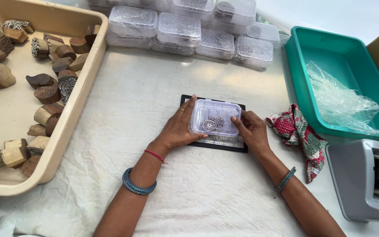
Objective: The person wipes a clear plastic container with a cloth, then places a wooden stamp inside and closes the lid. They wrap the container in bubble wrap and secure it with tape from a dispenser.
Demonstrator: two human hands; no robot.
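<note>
Pressing a small clear lidded box [215,117] between both our hands over a black pad [224,146] on the bench [154,87]

Our left hand [178,127] clamps the box's near side, fingers spread along its edge, and our right hand [251,128] clamps the opposite side; a carved block shows through the lid; we judge that uneven pressure could pop the lid askew or skid the box off the pad beneath our hands; the red patterned cloth [297,131] just beyond our right hand could snag a wrist; stacked clear boxes [185,28] ahead of our hands look easy to knock; the tray of wooden blocks [86,83] lies well beyond our left hand.
</note>
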